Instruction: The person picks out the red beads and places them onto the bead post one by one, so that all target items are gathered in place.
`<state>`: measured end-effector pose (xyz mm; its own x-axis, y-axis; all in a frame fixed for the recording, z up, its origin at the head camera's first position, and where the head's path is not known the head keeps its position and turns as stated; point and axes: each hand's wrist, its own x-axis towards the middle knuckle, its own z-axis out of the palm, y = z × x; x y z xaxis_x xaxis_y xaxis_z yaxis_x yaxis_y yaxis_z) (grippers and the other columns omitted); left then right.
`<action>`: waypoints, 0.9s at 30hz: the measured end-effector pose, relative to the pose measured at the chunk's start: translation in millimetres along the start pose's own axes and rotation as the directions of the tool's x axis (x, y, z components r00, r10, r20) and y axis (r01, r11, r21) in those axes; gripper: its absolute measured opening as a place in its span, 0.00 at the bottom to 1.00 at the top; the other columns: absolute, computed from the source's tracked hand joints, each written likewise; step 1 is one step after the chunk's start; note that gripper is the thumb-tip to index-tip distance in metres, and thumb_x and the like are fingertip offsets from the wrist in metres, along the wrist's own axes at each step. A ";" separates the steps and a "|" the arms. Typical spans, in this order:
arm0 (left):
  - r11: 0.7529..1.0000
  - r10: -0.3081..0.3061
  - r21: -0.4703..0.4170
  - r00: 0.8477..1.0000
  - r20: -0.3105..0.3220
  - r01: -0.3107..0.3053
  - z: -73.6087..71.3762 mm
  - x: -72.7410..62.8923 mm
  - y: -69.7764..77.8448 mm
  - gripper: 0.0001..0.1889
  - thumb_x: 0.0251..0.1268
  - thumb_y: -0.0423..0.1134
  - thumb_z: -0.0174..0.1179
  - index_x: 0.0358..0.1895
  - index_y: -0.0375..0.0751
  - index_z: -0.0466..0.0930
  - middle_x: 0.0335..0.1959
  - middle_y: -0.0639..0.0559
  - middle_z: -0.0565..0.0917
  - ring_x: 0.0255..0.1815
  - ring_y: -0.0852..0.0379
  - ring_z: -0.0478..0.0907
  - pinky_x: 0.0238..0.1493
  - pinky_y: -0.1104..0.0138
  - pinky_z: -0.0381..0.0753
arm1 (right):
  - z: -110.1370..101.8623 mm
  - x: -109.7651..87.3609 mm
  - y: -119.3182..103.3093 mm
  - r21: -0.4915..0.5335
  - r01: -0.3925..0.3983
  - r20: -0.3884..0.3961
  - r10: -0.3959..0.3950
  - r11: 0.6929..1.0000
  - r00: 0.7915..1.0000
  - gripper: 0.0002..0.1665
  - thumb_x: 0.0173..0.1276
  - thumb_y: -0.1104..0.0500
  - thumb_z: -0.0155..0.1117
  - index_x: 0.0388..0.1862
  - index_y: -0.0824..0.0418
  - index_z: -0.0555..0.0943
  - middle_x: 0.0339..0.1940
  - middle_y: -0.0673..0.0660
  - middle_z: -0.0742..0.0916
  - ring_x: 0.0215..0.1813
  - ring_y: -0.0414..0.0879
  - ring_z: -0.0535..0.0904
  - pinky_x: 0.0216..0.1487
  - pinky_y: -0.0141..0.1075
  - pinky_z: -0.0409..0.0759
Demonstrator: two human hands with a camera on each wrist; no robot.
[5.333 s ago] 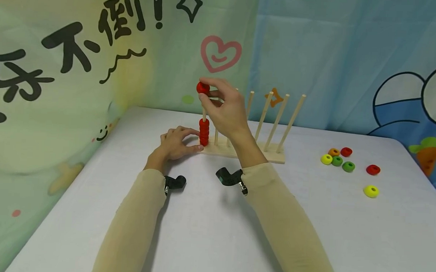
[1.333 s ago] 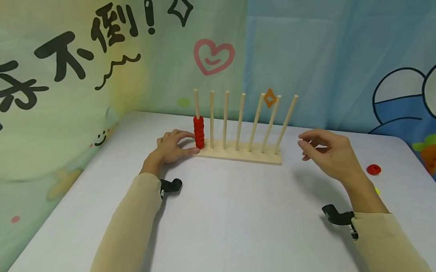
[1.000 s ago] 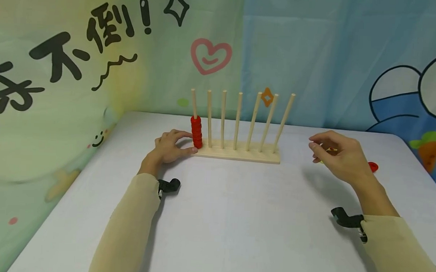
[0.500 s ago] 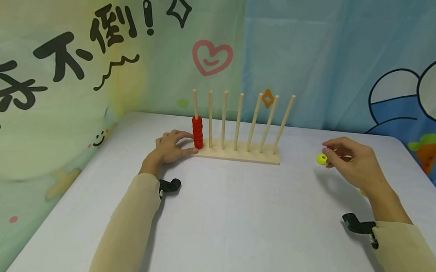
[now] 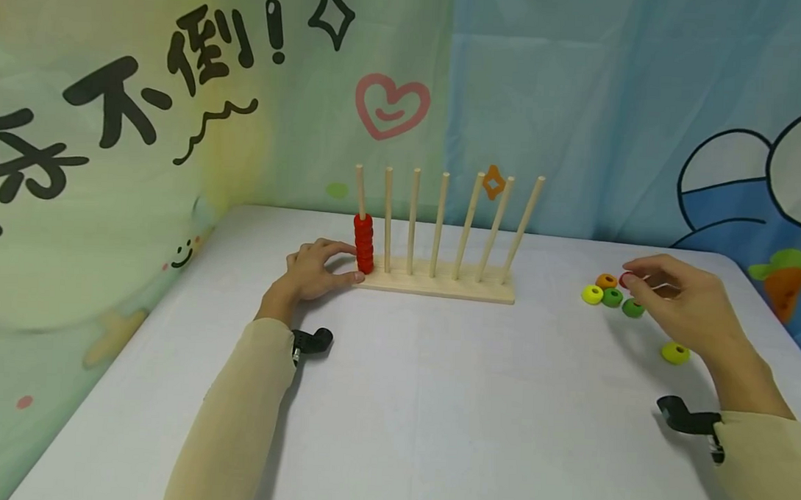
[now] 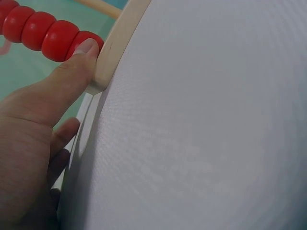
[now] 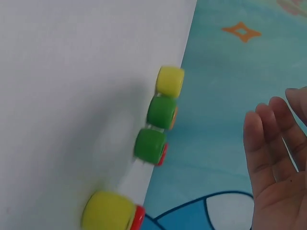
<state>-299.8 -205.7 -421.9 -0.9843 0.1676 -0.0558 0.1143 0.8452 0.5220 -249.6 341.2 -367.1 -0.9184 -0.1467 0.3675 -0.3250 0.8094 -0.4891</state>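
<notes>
My left hand (image 5: pixel 315 270) holds the left end of a wooden peg rack (image 5: pixel 439 284), thumb on the front corner and index finger toward the back. In the left wrist view the thumb presses where the base meets the lowest of the red beads (image 6: pixel 60 40), stacked on the leftmost peg. My right hand (image 5: pixel 686 300) hovers empty over loose beads at the right, its fingers partly bent. A red bead (image 5: pixel 625 280) shows just behind its fingertips. Beside it lie an orange bead (image 5: pixel 606 281), green beads (image 5: pixel 612 297) and a yellow bead (image 5: pixel 592 294).
Another yellow bead (image 5: pixel 675 353) lies nearer, below the right hand. The rack's other pegs (image 5: pixel 439 225) stand upright and bare. A printed cloth backdrop (image 5: pixel 545 100) rises behind the white table (image 5: pixel 434 413).
Earlier my right hand held a red bead above the leftmost peg. It then came away empty and moved right, over the loose beads. My left hand stays at the rack.
</notes>
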 end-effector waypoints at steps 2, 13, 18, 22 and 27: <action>1.000 0.003 -0.002 1.000 -0.001 -0.003 -0.3 0.4 0.4 0.35 0.56 0.71 0.60 0.67 0.64 0.72 0.71 0.50 0.65 0.69 0.42 0.56 0.61 0.46 0.52 | -2.8 -0.4 6.1 -0.019 -0.012 0.015 0.013 1.000 1.000 0.16 0.73 0.53 0.61 0.55 0.59 0.80 0.46 0.60 0.85 0.41 0.40 0.78 0.35 0.13 0.65; 1.000 -0.003 0.003 1.000 0.004 0.003 -1.8 0.0 2.9 0.35 0.56 0.70 0.61 0.67 0.64 0.72 0.71 0.50 0.65 0.70 0.43 0.56 0.62 0.46 0.52 | -14.7 3.3 26.2 -0.093 -0.065 0.075 0.072 0.994 0.995 0.18 0.74 0.58 0.60 0.58 0.65 0.77 0.56 0.68 0.78 0.52 0.66 0.74 0.43 0.25 0.74; 1.000 -0.002 -0.002 1.000 0.003 0.002 -3.1 -0.4 2.1 0.35 0.56 0.71 0.60 0.67 0.64 0.72 0.71 0.50 0.65 0.70 0.42 0.55 0.62 0.45 0.51 | -10.0 1.2 40.0 -0.106 -0.138 0.137 0.152 0.985 0.979 0.22 0.75 0.55 0.58 0.61 0.66 0.74 0.62 0.72 0.72 0.58 0.71 0.69 0.52 0.68 0.71; 1.000 -0.003 -0.005 1.000 0.004 0.003 -2.3 -0.4 1.2 0.35 0.55 0.71 0.60 0.66 0.65 0.72 0.71 0.51 0.65 0.70 0.42 0.55 0.62 0.45 0.51 | -6.1 -0.8 52.7 -0.134 -0.159 0.165 0.181 0.978 0.970 0.24 0.75 0.54 0.58 0.63 0.67 0.72 0.63 0.75 0.69 0.59 0.74 0.66 0.53 0.69 0.68; 1.000 -0.003 -0.003 1.000 0.001 0.003 -1.4 0.6 -0.1 0.34 0.56 0.71 0.60 0.66 0.66 0.72 0.71 0.52 0.65 0.70 0.43 0.55 0.62 0.45 0.51 | -0.6 -3.2 65.4 -0.171 -0.181 0.166 0.209 0.969 0.964 0.25 0.75 0.52 0.57 0.61 0.68 0.73 0.65 0.77 0.66 0.61 0.74 0.61 0.54 0.70 0.67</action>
<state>-300.5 -206.4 -420.8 -0.9844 0.1657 -0.0584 0.1111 0.8444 0.5241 -267.8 394.9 -399.7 -0.9905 -0.0662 0.1208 -0.1101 0.9076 -0.4051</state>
